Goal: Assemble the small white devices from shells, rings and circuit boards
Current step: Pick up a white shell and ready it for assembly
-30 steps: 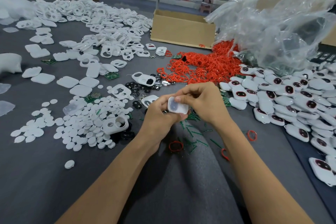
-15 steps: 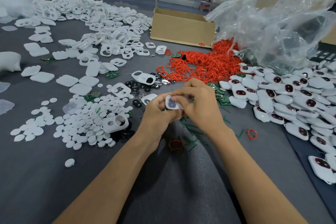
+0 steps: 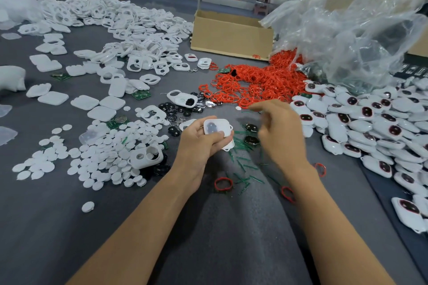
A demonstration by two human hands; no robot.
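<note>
**Right hand comes off; the shell stays with the left**

The white shell [image 3: 217, 128] is at mid-table, held just above the grey cloth [image 3: 208, 227] in the left hand [image 3: 199, 148]. The thumb lies across its lower face and the fingers curl up behind it, so the grasp is firm. A second white piece [image 3: 228, 146] pokes out under those fingers, touching the hand.

Half a second ago both hands pinched this shell together. Now the right hand [image 3: 280, 136] has let go and swung off to the right, apart from the shell. It is above the black parts [image 3: 251, 127], and its forefinger reaches toward the near edge of the red rings [image 3: 259, 81]. I judge that the two-handed press on this shell is over. The right hand is probably going for the next component, likely a ring or a board.

Much is unclear. The right hand is smeared by motion. Its fingers look loosely bent, but I cannot tell whether they are released or pinching something small. A dark shape shows in the shell's face, and it could be a seated board or only a window. The left palm hides the back of the shell, and how the second piece relates to it is also hidden. The heap of finished devices [image 3: 370, 120] runs out past the right edge.
</note>
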